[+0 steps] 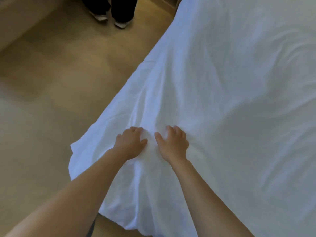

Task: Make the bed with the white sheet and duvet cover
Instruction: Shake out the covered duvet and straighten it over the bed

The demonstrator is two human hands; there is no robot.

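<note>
left hand [130, 142] and right hand [172, 143] side by side, fingers curled, both gripping bunched white sheet [222, 79] near bed edge. sheet covers bed, its corner hanging over floor [51, 86].

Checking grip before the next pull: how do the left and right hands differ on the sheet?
The left hand sits nearer the hanging edge of the white sheet; the right hand lies further in. The left hand's fingers bunch tightly; the right hand's spread wider, thumb splayed. Both grip the sheet, fingers curled.
</note>
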